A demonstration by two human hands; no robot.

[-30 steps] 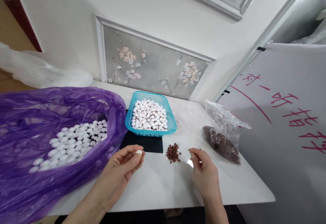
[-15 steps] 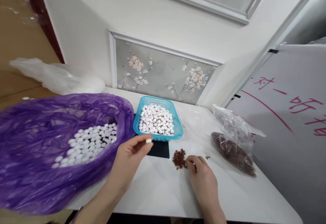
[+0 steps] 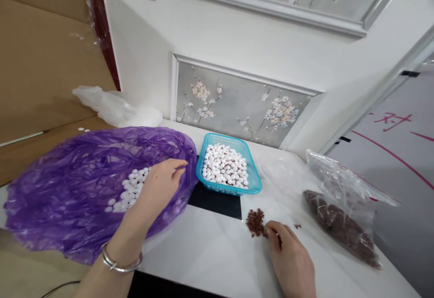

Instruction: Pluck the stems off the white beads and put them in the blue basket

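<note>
Purple plastic bag (image 3: pixel 68 189): lies spread at the left of the white table (image 3: pixel 190 253), long axis running crosswise, mouth open upward.

White oval pieces (image 3: pixel 130 189): heaped inside the bag; nearest ones with long axes roughly crosswise.

Left hand (image 3: pixel 161 182), with silver bangle (image 3: pixel 113 265) around the wrist: hangs over the bag's right part, back upward, fingertips pointing right towards the basket; thumb and forefinger nearly together. Pale sliver at the fingertips; cannot tell whether held.

Black panel (image 3: pixel 215 205): flat, just in front of the basket.

Turquoise plastic basket (image 3: pixel 254 188): upright, long axis slanting from far left to near right; filled with more white oval pieces, directions mixed.

Reddish-brown fragments (image 3: pixel 256 222): small loose pile, without clear long axis.

Right hand (image 3: pixel 293 257): at the pile's right edge, fingertips pointing away and left, pinched close; cannot tell whether holding a fragment.

Stray fragment (image 3: pixel 297 226): apart, right of the pile.

Clear zip bag (image 3: pixel 342 225): dark brown contents, long axis slanting from far left to near right.
</note>
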